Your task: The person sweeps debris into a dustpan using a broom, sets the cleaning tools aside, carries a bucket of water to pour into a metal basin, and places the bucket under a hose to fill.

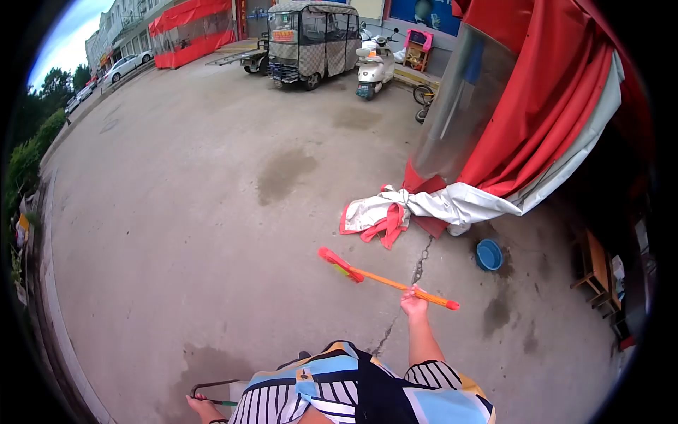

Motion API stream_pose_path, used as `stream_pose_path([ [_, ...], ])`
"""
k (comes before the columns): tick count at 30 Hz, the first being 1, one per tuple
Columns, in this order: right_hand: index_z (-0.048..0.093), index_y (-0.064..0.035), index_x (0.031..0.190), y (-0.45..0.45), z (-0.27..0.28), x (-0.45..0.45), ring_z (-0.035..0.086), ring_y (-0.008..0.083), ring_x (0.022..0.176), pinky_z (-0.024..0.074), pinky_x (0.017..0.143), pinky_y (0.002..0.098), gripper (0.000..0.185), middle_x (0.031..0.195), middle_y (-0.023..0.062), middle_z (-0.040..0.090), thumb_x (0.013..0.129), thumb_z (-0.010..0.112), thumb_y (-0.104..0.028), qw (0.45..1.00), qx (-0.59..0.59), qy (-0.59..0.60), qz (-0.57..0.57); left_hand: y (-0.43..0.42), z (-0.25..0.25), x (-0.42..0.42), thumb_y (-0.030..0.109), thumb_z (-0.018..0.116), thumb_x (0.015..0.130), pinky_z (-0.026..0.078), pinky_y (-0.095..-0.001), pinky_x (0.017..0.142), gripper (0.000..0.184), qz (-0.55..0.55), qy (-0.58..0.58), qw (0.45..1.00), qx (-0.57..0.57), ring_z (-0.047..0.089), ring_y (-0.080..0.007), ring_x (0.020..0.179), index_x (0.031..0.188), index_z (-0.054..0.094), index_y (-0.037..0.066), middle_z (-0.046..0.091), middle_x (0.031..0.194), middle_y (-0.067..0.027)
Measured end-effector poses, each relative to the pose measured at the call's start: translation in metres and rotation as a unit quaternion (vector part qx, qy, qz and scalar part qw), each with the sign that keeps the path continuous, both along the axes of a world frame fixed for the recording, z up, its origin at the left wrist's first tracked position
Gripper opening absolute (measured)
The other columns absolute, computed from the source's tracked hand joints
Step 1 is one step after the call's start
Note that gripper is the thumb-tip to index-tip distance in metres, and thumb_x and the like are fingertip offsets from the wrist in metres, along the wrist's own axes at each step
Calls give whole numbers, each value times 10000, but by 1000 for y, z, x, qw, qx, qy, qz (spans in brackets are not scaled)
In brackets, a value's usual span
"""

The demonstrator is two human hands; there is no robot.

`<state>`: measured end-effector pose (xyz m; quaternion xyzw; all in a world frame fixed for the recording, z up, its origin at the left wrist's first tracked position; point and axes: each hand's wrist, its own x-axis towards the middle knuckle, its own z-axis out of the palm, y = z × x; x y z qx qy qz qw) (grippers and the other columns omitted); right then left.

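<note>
My right hand [414,302] is closed around the orange handle of a small broom [381,280], held out in front of me above the concrete. The red head with yellow-green bristles points to the left, and the handle's red end sticks out to the right of my fist. Low at the left edge of my body, my left hand [203,409] grips a dark bent handle [212,385] with a green part beside it. Most of that object is hidden behind my patterned shirt, so its kind does not show.
A knotted red and white tarpaulin curtain [452,201] hangs at the right, its end near the ground. Beyond it are a blue basin [489,255] and a wooden bench [597,265]. A covered three-wheeler [314,46] and a white scooter [376,67] stand at the back. A curb [53,283] runs along the left.
</note>
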<state>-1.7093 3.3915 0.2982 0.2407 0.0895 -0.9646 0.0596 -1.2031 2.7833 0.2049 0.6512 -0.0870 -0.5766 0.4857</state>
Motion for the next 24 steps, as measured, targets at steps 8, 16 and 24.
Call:
stream_pose_path([
  [8,536,-70,771,-172,-4,-248,460,133,495,389,484,270,156,635,46,517,733,504,-218,992,18,37,123,-148,31,-296,385,421,828,314,-215,396,350,-7,22,999,-49,355,-99,414,614,397,109,388,488,17],
  [16,501,-86,866,-331,-29,-514,525,238,904,426,706,388,182,976,132,531,730,500,-206,998,-43,14,39,-230,93,-532,438,467,808,352,-244,420,384,26,43,984,-168,386,-137,435,611,403,114,414,504,-3],
  [24,288,-133,1001,-360,-75,-743,564,347,881,462,630,401,311,1021,227,487,771,478,-46,927,310,-75,197,-355,62,-782,440,432,827,347,-223,407,409,-9,32,996,-87,375,-105,415,570,381,125,376,473,24],
])
